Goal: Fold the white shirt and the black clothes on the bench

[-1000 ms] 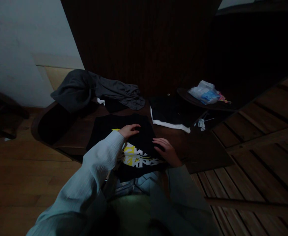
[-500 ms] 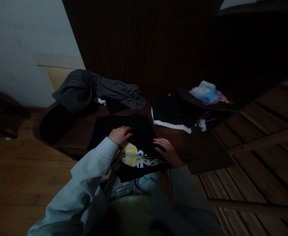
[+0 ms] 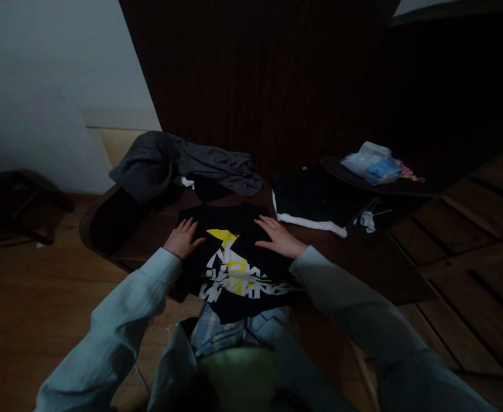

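Observation:
A black T-shirt (image 3: 229,214) with a yellow and white print lies spread on the dark wooden desk (image 3: 142,243), its near edge hanging over toward my lap. On its left side rests my left hand (image 3: 183,237), fingers apart and holding nothing. My right hand (image 3: 279,236) lies flat on the right side of the shirt, fingers spread. The print shows in full between both hands, though the room is dim.
Behind the shirt lies a crumpled grey garment (image 3: 217,166). A folded black garment with a white edge (image 3: 309,220) sits at the back right. Beyond it, a plastic packet (image 3: 373,164) rests on a small raised shelf (image 3: 341,171). Slatted wood (image 3: 470,303) stands at right.
My left hand has moved left, off the print to the shirt's side. My right hand has moved up and inward onto the shirt. The view has shifted slightly.

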The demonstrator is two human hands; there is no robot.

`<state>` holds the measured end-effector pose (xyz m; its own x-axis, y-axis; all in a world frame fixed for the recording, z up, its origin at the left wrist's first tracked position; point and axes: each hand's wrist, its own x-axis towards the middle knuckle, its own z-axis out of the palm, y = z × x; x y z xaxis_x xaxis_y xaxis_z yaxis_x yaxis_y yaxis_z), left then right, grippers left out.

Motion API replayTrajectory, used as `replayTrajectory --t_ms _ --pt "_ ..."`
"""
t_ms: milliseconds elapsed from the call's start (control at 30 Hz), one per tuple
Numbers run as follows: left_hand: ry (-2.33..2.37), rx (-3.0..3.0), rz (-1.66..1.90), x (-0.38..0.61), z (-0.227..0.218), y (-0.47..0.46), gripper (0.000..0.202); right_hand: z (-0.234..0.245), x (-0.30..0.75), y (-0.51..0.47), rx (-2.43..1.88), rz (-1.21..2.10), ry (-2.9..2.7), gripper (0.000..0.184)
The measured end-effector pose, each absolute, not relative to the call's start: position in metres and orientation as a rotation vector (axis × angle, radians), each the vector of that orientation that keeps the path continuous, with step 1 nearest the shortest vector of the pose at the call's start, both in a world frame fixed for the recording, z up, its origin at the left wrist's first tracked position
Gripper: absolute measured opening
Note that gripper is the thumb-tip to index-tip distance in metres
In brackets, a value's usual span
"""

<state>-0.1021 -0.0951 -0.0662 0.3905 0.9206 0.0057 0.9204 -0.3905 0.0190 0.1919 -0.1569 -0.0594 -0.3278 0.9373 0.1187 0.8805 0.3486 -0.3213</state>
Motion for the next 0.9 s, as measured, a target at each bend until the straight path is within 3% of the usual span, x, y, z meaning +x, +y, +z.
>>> replayTrajectory --t_ms 233,900 --pt "1.845 2.653 0.151 -0.088 -0.088 -0.1 0.066 -0.086 0.174 -0.14 -1.834 0.096 -2.299 0.066" --pt "1.656 2.696 0.031 -0.086 -0.08 -0.057 0.067 -0.091 0.186 -0.135 -1.956 0.04 -2.262 0.072"
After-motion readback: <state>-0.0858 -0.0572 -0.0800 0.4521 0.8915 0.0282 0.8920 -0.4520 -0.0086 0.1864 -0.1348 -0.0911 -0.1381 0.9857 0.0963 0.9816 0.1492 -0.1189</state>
